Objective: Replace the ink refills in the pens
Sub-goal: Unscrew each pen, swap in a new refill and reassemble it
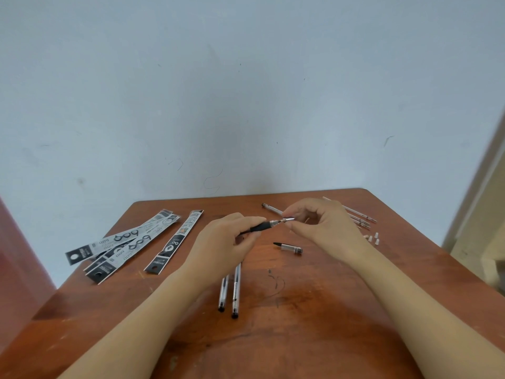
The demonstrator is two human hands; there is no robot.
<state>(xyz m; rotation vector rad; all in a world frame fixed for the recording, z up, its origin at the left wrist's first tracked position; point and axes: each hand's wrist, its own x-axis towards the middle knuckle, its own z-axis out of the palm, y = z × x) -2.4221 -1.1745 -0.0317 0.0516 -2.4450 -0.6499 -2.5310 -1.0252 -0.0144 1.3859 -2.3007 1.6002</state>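
A clear plastic pen with a black rubber grip (261, 227) is held just above the middle of the reddish-brown wooden table (328, 310). Its barrel is gripped by the curled fingers of the left hand (226, 242), and its silver metal tip (287, 220) is pinched between thumb and fingers of the right hand (322, 225). A clear pen cap with a black clip (289, 247) is seen lying just near of the tip. Two clear pens with black ends (229, 291) lie side by side nearer, partly under the left hand. A clear barrel (269, 208) lies beyond the hands. Thin refills (359, 218) and small white caps (373, 237) are gathered at the far right. Black-and-white refill packets (131, 242) are spread at the left.
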